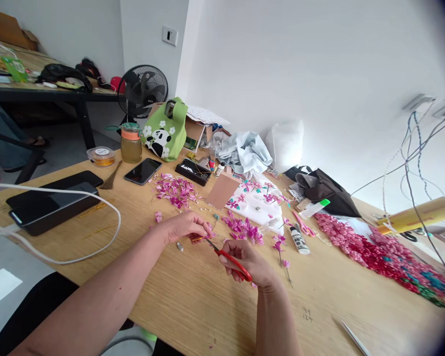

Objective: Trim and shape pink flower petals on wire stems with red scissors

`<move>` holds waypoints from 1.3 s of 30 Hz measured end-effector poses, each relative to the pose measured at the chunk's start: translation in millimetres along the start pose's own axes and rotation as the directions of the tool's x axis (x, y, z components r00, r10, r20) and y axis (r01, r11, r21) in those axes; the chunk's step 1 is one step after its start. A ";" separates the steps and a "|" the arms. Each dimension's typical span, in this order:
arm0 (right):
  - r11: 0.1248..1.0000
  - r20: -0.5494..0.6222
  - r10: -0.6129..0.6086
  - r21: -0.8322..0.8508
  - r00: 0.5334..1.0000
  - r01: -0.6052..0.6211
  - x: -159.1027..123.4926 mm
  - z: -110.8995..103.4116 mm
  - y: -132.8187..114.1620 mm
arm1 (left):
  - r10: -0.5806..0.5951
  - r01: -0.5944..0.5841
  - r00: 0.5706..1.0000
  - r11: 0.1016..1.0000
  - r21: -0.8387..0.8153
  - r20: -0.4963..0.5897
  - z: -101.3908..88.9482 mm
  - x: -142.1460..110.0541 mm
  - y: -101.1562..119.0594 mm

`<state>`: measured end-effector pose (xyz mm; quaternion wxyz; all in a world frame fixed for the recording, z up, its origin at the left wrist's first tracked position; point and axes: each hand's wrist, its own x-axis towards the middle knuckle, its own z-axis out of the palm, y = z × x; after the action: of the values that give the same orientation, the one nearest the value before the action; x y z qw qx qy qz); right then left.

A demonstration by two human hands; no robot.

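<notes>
My right hand (249,258) grips red-handled scissors (237,266), their dark blades pointing left toward my other hand. My left hand (183,226) is closed in a pinch on a small pink flower (209,228). A thin golden strand shows under its fingertips, close to the scissor tips. Whether the blades touch the strand I cannot tell. Just beyond my hands lie a pile of magenta petals (244,230) and a brown card (224,190). Another petal heap (176,190) sits farther left. Stemmed pink flowers (280,243) rest to the right.
A white cloth (259,202) bears several finished-looking flowers. Right of it are a small bottle (299,241) and a long pink-red heap (367,247). Phones (143,171), a jar (131,143) and a white cable (116,212) occupy the left; a pointed metal tool (355,337) lies front right.
</notes>
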<state>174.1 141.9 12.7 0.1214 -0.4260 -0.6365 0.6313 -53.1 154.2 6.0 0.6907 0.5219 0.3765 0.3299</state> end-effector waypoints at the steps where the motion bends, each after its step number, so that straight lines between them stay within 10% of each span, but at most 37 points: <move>1: 1.000 -0.001 0.002 -0.004 1.000 -0.002 0.0 -0.2 0.1 | -0.004 0.004 1.000 1.000 0.003 0.003 0.2 -0.3 0.5; 39: 0.998 -0.006 0.014 -0.054 1.000 -0.014 0.4 -0.1 -2.9 | -0.010 0.010 1.000 1.000 0.012 0.018 0.9 -2.1 2.3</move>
<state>172.7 142.7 15.2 0.1072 -0.4353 -0.6502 0.6134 -53.5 152.6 8.7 0.6925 0.5270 0.3748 0.3197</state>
